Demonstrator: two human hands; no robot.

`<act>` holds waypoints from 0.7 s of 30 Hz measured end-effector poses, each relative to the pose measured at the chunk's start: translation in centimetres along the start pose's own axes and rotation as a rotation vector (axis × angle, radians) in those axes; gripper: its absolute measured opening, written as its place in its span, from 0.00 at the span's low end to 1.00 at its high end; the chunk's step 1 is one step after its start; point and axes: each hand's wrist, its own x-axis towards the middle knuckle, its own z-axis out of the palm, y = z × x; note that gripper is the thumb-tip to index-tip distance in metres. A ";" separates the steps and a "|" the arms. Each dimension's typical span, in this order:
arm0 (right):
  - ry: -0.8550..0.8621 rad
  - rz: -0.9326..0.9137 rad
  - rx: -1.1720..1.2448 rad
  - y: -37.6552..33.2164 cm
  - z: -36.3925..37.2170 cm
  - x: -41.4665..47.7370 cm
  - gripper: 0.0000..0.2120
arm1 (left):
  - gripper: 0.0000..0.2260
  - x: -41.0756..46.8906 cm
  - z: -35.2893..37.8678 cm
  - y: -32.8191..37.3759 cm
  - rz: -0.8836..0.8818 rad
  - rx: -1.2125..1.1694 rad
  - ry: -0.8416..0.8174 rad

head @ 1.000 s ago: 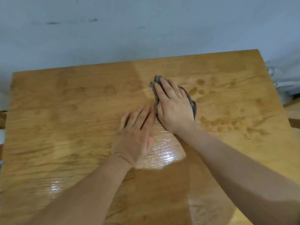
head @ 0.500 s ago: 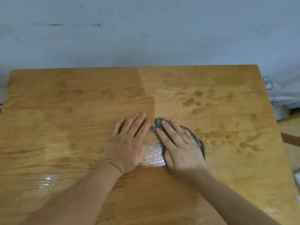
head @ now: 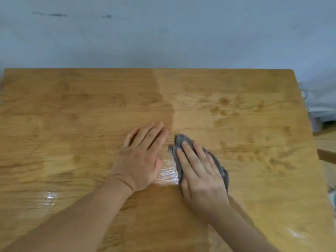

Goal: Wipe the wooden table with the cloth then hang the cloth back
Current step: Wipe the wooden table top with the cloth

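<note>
Right hand (head: 201, 176): I see it flat, fingers extended, pressing the cloth (head: 179, 140); barely moved since half a second ago.
Left hand (head: 141, 158): open, flat on worktop (head: 72, 115), unchanged.
Cloth: frame centre, seemingly bunched.

we press our right hand (head: 201, 176) flat on the grey cloth (head: 180, 140) at frame centre, left hand (head: 143, 157) flat beside it on the wooden table (head: 72, 110).

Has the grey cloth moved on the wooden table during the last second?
Yes. The grey cloth under the right hand came toward the near edge of the wooden table, away from the dark spots.
</note>
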 end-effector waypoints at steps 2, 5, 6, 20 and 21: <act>-0.093 -0.122 -0.009 1.7 -0.7 -2.1 0.26 | 0.28 0.1 -0.1 0.1 0.000 0.012 -0.008; -0.046 -0.151 0.017 4.5 -1.1 3.2 0.26 | 0.27 0.3 -0.1 0.1 -0.008 0.030 -0.028; -0.016 -0.094 0.014 5.4 -1.1 6.2 0.25 | 0.27 0.3 -0.1 0.1 -0.011 0.038 -0.032; 0.059 0.127 0.001 3.1 -0.5 0.0 0.26 | 0.27 0.1 0.2 0.2 -0.021 0.047 0.006; 0.045 0.114 -0.004 3.1 -0.5 -1.2 0.26 | 0.27 0.1 0.2 0.3 -0.022 0.047 0.008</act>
